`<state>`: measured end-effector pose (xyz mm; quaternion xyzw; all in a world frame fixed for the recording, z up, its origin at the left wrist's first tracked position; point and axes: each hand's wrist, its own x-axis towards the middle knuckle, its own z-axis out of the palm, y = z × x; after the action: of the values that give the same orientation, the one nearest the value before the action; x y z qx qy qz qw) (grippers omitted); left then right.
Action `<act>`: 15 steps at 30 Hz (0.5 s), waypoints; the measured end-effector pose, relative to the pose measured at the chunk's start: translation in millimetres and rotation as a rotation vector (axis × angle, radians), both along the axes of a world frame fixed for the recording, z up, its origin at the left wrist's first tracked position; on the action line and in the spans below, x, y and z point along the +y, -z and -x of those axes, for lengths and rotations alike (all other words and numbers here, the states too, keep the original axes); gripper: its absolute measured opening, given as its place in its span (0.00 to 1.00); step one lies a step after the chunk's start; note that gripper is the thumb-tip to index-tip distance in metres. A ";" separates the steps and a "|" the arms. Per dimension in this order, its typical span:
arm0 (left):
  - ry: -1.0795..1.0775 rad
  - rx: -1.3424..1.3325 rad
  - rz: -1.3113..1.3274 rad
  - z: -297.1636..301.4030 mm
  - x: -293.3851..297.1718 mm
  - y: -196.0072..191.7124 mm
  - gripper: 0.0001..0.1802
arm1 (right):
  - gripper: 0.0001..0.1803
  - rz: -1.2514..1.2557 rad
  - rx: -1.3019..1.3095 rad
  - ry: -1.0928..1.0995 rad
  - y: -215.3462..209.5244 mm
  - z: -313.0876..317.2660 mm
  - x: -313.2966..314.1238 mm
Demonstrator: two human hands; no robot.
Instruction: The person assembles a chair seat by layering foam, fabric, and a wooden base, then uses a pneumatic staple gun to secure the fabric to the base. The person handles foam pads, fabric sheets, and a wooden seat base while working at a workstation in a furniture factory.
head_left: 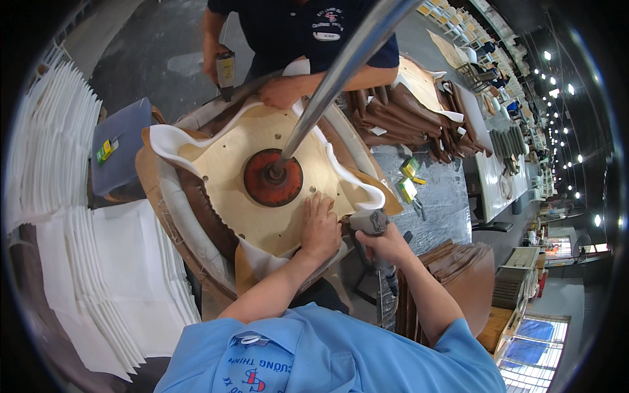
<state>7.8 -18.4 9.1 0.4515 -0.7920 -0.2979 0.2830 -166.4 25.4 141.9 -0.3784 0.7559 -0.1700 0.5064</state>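
A pale plywood seat panel [252, 131] with small holes lies under a round red press pad [255, 187] on a metal rod [334, 78]. Brown covering and white padding [341, 171] curl up around the panel's edge. My left hand [321, 226] rests on the panel near its near right edge, fingers stretched out over the wood. In my right hand [386, 245] is a grey staple gun [371, 223], its nose close to that edge. Across from me, a co-worker's one hand [283, 92] presses the far edge while the other holds a second staple gun [226, 71].
Stacks of white sheets [118, 262] stand at left, beside a blue-grey box [124, 147] with a small yellow-green pack on it. Brown covers [400, 118] are piled at back right. Yellow-green boxes [407, 188] lie on a plastic-wrapped surface [445, 203]; more brown pieces [458, 268] stand nearer.
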 end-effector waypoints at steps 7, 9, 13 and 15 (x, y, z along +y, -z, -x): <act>-0.023 0.030 -0.019 0.0 -1.2 -5.8 0.14 | 0.16 -0.070 0.072 -0.091 -6.9 -1.1 -20.5; -0.036 0.030 -0.008 -0.7 -1.9 -4.4 0.14 | 0.16 -0.073 0.091 -0.103 -6.2 -3.5 -25.2; -0.043 0.036 -0.020 -1.2 -1.7 -1.9 0.13 | 0.17 -0.063 0.081 -0.081 -7.8 -5.7 -25.2; -0.034 0.028 -0.052 -0.4 -2.4 -2.4 0.14 | 0.18 -0.053 0.051 -0.075 -9.6 -4.0 -23.7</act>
<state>8.2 -20.8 11.5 0.4678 -0.7722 -0.3199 0.2872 -162.4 1.7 151.5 -0.3971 0.7581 -0.1214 0.5029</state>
